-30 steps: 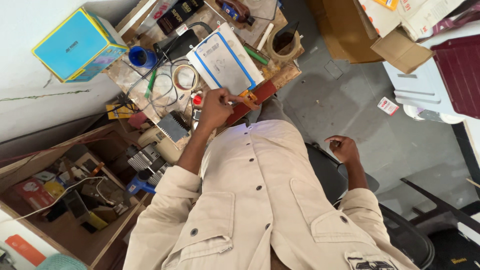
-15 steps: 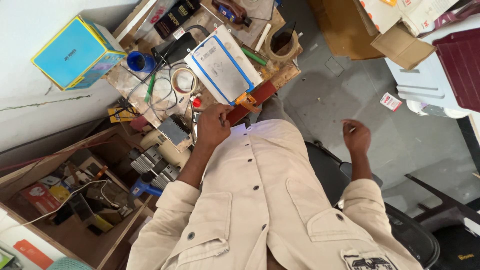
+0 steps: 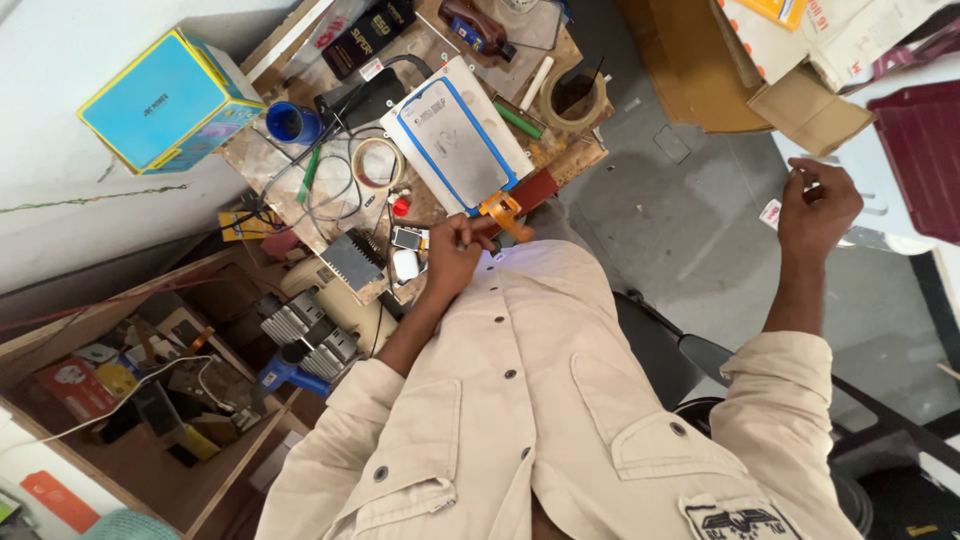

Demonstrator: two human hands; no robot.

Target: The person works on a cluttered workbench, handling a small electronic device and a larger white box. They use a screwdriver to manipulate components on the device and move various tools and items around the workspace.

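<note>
The head view looks straight down over a person in a beige buttoned shirt [image 3: 560,400], seated at a cluttered wooden table [image 3: 560,160].

The left hand [image 3: 455,255] rests at the near edge of the table, its grip clenched on a small orange tool [image 3: 503,212] whose tip sticks out towards a red strip at the table edge. Just beside this hand lie a small white device [image 3: 405,265] and a small phone-like part [image 3: 407,237]. Beyond the hand lies a white pad with a blue border [image 3: 455,145], tilted on the table. Near it sit a roll of pale tape [image 3: 377,162], a tangle of black cables [image 3: 320,190], a blue cup [image 3: 290,123] and a larger brown tape roll [image 3: 573,97].

The right hand [image 3: 818,205] is raised well apart from the table, over the grey floor [image 3: 650,190], its fingers curled loosely; whether it grasps anything, I cannot tell. A blue and yellow box [image 3: 165,100] stands at the table's far left. Below the table, an open wooden shelf [image 3: 130,390] holds mixed tools and boxes.
</note>
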